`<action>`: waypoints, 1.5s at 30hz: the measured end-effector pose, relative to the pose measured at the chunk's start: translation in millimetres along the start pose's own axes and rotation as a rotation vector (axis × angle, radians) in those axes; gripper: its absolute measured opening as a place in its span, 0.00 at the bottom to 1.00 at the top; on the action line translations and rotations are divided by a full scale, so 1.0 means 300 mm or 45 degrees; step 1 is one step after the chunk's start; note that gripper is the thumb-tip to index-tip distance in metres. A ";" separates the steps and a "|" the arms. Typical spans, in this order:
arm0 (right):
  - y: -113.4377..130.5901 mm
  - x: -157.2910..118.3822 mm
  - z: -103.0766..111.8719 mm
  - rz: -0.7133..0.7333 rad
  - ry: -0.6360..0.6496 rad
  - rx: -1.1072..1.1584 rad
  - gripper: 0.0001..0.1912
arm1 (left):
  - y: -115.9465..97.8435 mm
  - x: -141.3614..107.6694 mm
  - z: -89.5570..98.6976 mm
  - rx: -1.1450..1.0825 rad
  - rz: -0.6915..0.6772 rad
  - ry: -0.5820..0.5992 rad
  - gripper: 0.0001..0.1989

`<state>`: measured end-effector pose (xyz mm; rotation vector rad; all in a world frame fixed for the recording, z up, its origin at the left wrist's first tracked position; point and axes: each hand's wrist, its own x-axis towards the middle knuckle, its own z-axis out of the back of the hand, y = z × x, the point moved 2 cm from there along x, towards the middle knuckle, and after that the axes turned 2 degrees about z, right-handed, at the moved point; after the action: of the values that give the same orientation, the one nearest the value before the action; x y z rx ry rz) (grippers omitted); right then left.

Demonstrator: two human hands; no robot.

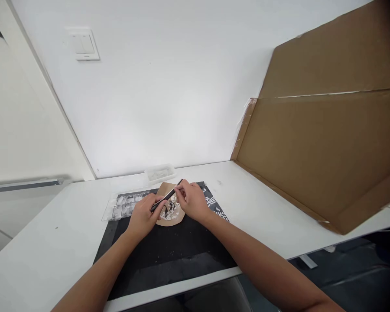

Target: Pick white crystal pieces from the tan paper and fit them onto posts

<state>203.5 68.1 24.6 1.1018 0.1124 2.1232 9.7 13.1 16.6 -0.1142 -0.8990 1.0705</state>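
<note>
At the far left, a pale panel (pixel 35 112) was seen beside the wall (pixel 165 99), on which a switch (pixel 83 44) was mounted. Below, at the left of the worktop (pixel 263 208), a clear tray (pixel 105 212) divided into compartments was placed, partly over the edge of a black mat (pixel 169 249); pale contents were seen in it. Just right of the tray, the left hand (pixel 144 215) was held over the mat, its fingers clamped on the lower end of a slim black tool (pixel 168 196). Behind the hands, near the wall, a white tub (pixel 163 178) was set, with pale contents inside.

The tool was held slanted, its upper end to the right, above a piece of brown paper (pixel 169 222) on the mat. On the paper, white bits (pixel 174 213) and dark marks were partly hidden by the hands. By the right hand (pixel 192 200), the tool was pinched near its upper end, thumb and fingers together; whether a small bit was also gripped there could not be told. Farther right, white pieces (pixel 219 212) were spread along the mat's edge. At the far right, an open cardboard box (pixel 321 143) was stood on the worktop.
</note>
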 end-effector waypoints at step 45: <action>0.041 -0.011 -0.009 0.200 0.196 0.010 0.06 | -0.008 0.003 0.010 -0.025 0.044 -0.069 0.10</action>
<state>195.8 57.7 25.2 0.9779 0.1094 2.3491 9.6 11.7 20.3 -0.1176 -0.9596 1.1013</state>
